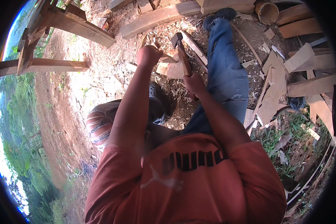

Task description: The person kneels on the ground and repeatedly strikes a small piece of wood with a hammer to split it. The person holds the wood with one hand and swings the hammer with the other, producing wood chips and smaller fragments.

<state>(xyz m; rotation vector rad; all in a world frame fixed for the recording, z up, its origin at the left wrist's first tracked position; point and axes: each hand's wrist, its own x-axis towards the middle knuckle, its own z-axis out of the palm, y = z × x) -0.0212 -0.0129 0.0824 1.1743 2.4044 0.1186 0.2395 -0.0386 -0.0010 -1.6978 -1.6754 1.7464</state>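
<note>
My left hand (149,56) is closed round a piece of wood (168,58), whose pale end sticks out to the right of the fist. My right hand (194,83) grips the wooden handle (184,59) of a hatchet. The dark metal hatchet head (176,39) points away from me, held up just right of the wood piece; its cutting edge cannot be made out. Below the wood piece, a pale wooden block (175,70) sits on the ground between my legs.
Wood shavings (158,33) litter the ground. A long curved beam (160,18) lies beyond my hands. My jeans-clad leg (227,71) stretches out at right, beside stacked offcuts (306,59) and a hollow cylinder (267,13). A timber frame (78,26) stands at far left.
</note>
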